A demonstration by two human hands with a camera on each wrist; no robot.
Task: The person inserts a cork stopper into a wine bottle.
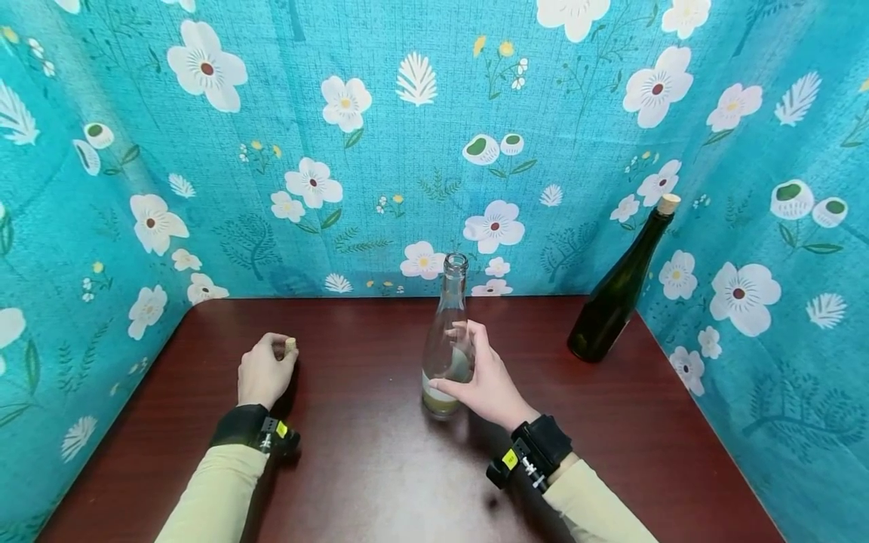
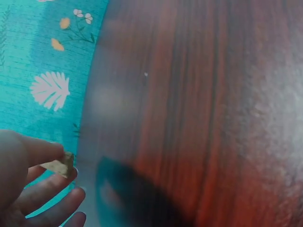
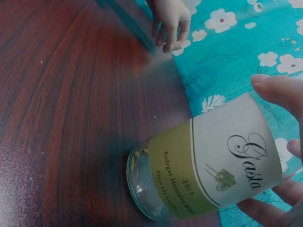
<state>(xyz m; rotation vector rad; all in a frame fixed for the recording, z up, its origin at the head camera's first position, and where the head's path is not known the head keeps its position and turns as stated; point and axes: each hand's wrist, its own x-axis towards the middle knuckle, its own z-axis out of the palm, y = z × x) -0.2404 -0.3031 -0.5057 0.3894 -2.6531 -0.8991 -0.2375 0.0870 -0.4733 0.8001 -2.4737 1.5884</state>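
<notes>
Head view: clear bottle point(image 1: 448, 339) stands upright, uncorked.

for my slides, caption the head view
Right hand grips a clear bottle; left hand pinches a cork.

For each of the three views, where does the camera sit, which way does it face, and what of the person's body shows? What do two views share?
Head: worn on the head, facing forward and down at the table; shows both forearms, left hand pinching a cork, right hand holding the clear bottle.
Left wrist: by the left hand, facing across the table; shows fingers pinching the cork.
Right wrist: by the right hand, facing the bottle's label; shows fingertips.
Shared: the right wrist view also shows the left hand and cork.
</notes>
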